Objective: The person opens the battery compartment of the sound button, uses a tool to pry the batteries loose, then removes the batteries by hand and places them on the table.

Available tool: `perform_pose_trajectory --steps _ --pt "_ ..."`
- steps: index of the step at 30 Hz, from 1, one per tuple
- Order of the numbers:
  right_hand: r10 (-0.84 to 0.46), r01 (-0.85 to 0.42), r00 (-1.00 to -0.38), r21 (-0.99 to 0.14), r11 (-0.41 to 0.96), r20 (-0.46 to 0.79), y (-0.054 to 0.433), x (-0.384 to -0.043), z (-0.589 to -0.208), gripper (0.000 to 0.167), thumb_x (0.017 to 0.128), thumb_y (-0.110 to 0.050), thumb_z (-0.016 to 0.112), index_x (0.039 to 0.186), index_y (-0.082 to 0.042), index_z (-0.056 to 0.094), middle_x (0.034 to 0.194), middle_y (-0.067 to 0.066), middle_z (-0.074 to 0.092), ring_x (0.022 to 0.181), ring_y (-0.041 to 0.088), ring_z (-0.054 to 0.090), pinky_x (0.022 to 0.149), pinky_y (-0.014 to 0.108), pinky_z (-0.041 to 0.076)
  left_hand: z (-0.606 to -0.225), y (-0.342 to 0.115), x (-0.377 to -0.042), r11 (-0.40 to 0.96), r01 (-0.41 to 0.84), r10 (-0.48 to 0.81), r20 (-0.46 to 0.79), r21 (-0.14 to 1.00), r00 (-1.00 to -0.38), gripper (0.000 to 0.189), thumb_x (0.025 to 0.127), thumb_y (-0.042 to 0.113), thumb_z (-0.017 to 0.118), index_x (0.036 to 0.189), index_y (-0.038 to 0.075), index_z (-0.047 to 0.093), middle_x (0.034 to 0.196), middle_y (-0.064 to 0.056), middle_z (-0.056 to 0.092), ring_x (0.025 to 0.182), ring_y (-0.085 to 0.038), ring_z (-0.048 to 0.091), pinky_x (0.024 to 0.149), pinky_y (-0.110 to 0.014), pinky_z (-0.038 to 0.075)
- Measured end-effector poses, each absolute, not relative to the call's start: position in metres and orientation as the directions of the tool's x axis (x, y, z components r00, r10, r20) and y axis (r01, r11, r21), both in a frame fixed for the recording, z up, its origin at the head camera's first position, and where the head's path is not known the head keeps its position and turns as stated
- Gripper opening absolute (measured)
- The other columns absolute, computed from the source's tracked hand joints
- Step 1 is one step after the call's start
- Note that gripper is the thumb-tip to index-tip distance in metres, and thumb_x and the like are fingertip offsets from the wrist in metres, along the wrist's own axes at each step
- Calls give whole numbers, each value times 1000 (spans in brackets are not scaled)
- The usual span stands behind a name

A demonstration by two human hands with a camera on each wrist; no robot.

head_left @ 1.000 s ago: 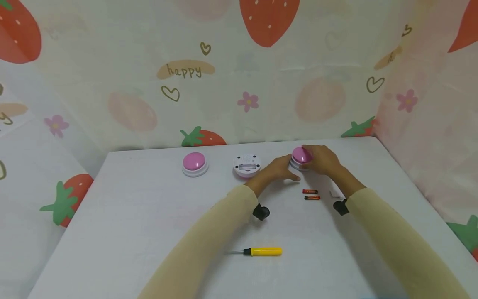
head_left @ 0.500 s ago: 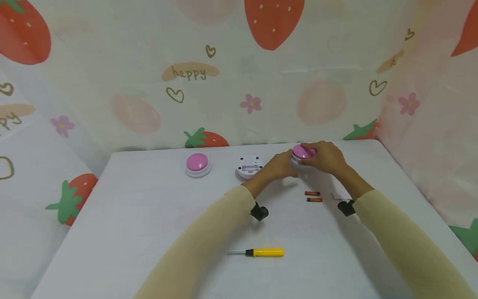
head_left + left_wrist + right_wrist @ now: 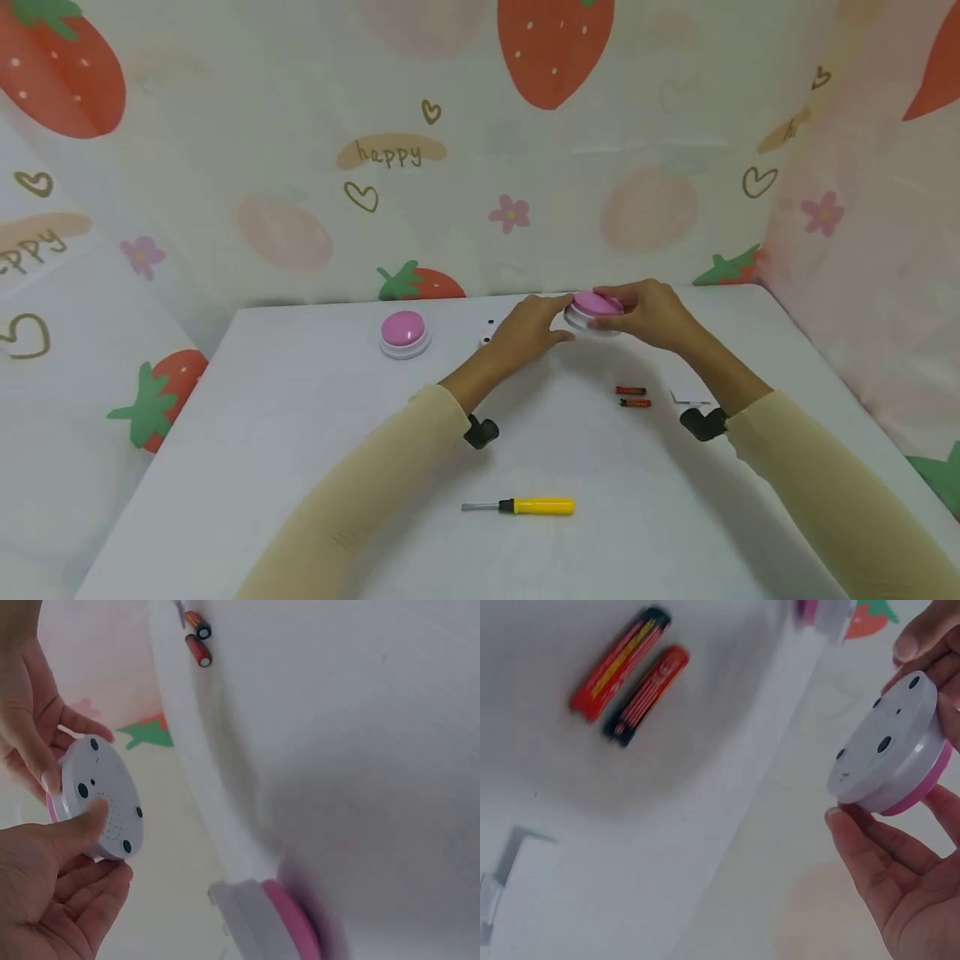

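Both hands hold a round pink-and-white push button (image 3: 596,304) up over the back of the table. My left hand (image 3: 519,333) has its thumb (image 3: 86,825) against the white underside, which shows speaker holes and dark feet, and its fingers at the rim. My right hand (image 3: 651,315) grips the button's side from the right. Behind the left hand, a second push button (image 3: 487,329) lies upside down, mostly hidden; its white and pink side shows at the bottom of the left wrist view. Farther left, a third push button (image 3: 403,330) stands pink dome up.
Two small red-and-black batteries (image 3: 631,391) lie side by side below the hands. Right of them is a thin white piece (image 3: 690,397). A flat-blade screwdriver (image 3: 542,507) with a yellow handle lies toward the front of the white table (image 3: 285,400). A strawberry-print curtain stands behind.
The push button has risen from the table and moved slightly left, its underside tilting toward the front. My left hand has moved left and now holds it too, covering more of the upside-down button.
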State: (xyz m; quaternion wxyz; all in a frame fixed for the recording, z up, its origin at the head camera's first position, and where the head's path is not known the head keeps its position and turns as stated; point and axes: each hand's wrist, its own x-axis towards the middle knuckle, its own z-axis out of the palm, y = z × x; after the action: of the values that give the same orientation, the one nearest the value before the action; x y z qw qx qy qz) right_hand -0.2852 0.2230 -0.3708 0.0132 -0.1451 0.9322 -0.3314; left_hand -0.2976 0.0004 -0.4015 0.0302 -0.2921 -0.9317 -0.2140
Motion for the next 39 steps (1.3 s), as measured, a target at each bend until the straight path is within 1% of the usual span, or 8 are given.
perform_pose_trajectory --steps 3,7,11,16,19,22,33,39 --pt "-294 -230 -956 -682 694 22 219 -277 -370 68 84 -45 82 142 -15 61 125 20 68 101 30 65 75 32 55 -398 -11 -289 736 582 539 221 345 -813 61 92 28 76 148 14 54 137 -2 65 122 -20 61 107 -31 49" --pt "-322 -204 -947 -731 651 -22 209 -266 -364 68 84 -48 81 142 -17 62 126 19 68 101 30 66 78 34 59 -391 -28 -279 712 596 545 242 372 -803 57 91 26 77 144 15 59 128 -2 70 113 -20 66 100 -32 53" --pt "-345 -193 -937 -751 631 -50 199 -259 -356 68 82 -52 81 140 -20 64 125 16 69 101 28 68 81 37 61 -385 -46 -273 652 641 584 272 405 -765 57 90 23 77 143 13 59 132 -2 68 117 -21 65 103 -31 52" --pt "-402 -179 -910 -779 601 -101 189 -253 -352 68 85 -48 80 143 -19 61 118 11 72 94 25 71 85 41 61 -383 -69 -268 533 753 676 339 386 -654 61 90 20 78 146 11 56 144 -4 59 134 -18 55 110 -28 45" --pt "-426 -144 -892 -800 583 -150 185 -248 -352 67 87 -46 79 145 -18 59 116 9 73 93 26 72 89 46 59 -384 -80 -265 455 797 723 358 398 -591 62 90 20 77 148 12 54 146 -2 58 136 -16 53 109 -26 44" --pt "-440 -115 -879 -813 570 -185 182 -244 -353 65 89 -44 77 145 -18 58 116 9 73 94 28 72 91 49 58 -385 -87 -260 405 808 745 358 428 -563 60 92 19 76 147 15 55 142 0 61 133 -14 55 108 -24 45" --pt "-525 -78 -825 -880 469 -207 168 -236 -366 54 98 -37 67 145 -11 58 129 15 65 101 30 67 89 42 60 -395 -102 -249 323 731 725 339 601 -599 53 94 12 72 145 13 58 135 -1 65 125 -14 60 105 -26 49" --pt "-528 -31 -822 -909 415 -213 158 -232 -372 55 101 -40 63 143 -6 58 124 15 68 99 29 70 91 40 59 -395 -109 -246 301 678 697 330 671 -636 49 95 10 71 142 12 60 132 -2 67 117 -13 63 99 -25 52"
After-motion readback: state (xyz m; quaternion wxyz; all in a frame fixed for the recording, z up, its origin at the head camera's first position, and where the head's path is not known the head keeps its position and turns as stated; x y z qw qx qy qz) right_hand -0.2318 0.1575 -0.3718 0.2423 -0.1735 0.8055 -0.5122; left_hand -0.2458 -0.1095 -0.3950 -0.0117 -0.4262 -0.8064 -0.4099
